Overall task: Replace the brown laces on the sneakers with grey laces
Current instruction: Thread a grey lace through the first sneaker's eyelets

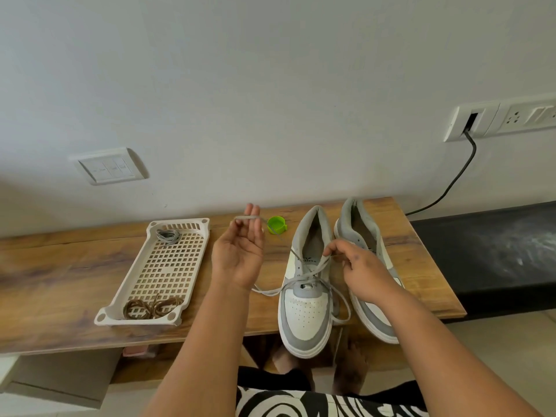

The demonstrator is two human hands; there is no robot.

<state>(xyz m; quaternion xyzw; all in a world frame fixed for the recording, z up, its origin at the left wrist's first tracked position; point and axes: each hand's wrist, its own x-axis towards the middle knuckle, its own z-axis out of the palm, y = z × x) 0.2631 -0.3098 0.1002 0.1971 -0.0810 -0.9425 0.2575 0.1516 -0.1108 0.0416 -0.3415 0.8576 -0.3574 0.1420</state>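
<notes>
On the wood-grain table (pixel 421 266), the left hand (pixel 237 254) pinches a flat grey lace (pixel 301 284) end beside the white-and-grey sneaker (pixel 307 296); the right hand (pixel 361 266) pinches its other strand. Coiled brown laces (pixel 152 307) lie in the perforated plastic tray (pixel 126 284), left of the sneaker.

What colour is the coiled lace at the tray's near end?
Brown coiled lace, clearest in the head view.

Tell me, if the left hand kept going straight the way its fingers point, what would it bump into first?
Probably nothing on the table. The left hand points up and away, so past the grey lace it pinches comes only the wall; the green cap sits just right. Depth is unclear.
</notes>
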